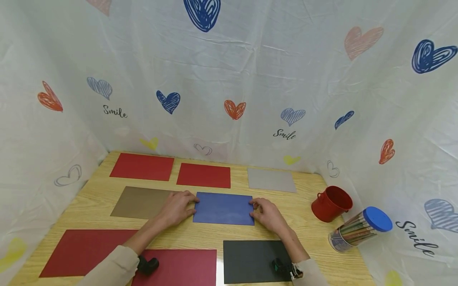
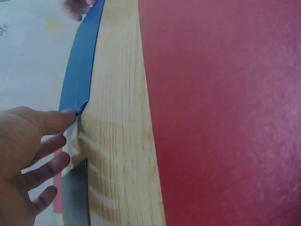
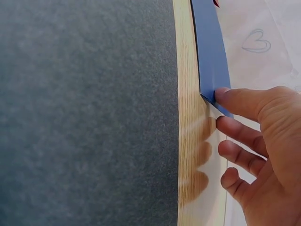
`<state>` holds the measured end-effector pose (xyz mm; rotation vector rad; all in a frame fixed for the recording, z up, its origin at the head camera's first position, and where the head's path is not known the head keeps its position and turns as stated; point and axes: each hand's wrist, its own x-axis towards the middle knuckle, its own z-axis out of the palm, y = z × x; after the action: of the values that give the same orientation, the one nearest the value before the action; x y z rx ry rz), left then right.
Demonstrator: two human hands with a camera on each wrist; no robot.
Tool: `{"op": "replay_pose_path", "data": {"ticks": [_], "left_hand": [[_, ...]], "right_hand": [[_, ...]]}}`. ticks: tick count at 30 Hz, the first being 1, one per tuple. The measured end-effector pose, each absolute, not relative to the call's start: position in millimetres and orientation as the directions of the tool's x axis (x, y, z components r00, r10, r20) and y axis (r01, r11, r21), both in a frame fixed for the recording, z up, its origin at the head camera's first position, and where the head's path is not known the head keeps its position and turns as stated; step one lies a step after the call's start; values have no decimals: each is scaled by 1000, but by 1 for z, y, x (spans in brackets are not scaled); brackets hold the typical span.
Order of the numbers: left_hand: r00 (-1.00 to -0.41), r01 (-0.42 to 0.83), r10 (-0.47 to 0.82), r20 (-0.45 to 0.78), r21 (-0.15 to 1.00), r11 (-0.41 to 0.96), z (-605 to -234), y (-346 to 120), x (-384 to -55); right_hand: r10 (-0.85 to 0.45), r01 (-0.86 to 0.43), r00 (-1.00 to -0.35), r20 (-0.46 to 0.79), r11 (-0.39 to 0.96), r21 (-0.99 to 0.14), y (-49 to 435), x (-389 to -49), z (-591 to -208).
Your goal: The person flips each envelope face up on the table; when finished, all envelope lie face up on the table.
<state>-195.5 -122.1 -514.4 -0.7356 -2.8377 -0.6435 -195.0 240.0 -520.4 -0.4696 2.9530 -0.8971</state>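
Note:
A blue rectangular sheet of card lies between the two hands near the middle of the table. My left hand holds its left edge, and in the left wrist view the thumb touches a corner of the blue sheet. At the opposite edge my right hand pinches the sheet; the right wrist view shows the thumb on top of the blue surface. The left hand partly covers a brown sheet. Below the right forearm lies a black sheet.
Two red sheets and a grey sheet lie along the back. Larger dark-red sheets lie at the front left. At the right stand a red bucket and a blue-lidded jar of pencils. A heart-printed curtain encloses the table.

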Motion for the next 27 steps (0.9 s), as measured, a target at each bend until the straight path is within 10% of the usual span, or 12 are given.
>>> {"op": "replay_pose_path", "data": {"ticks": [18,27], "left_hand": [[-880,474,435,190,409,780,-515,-130,-195],[-876,448,449,175,638,626,-502,-160,-199]], "right_hand": [[-334,-318,-940,64,799,-511,236,-195,-517],[-351,-348,-932,89,800,-488,220,-200,-508]]}}
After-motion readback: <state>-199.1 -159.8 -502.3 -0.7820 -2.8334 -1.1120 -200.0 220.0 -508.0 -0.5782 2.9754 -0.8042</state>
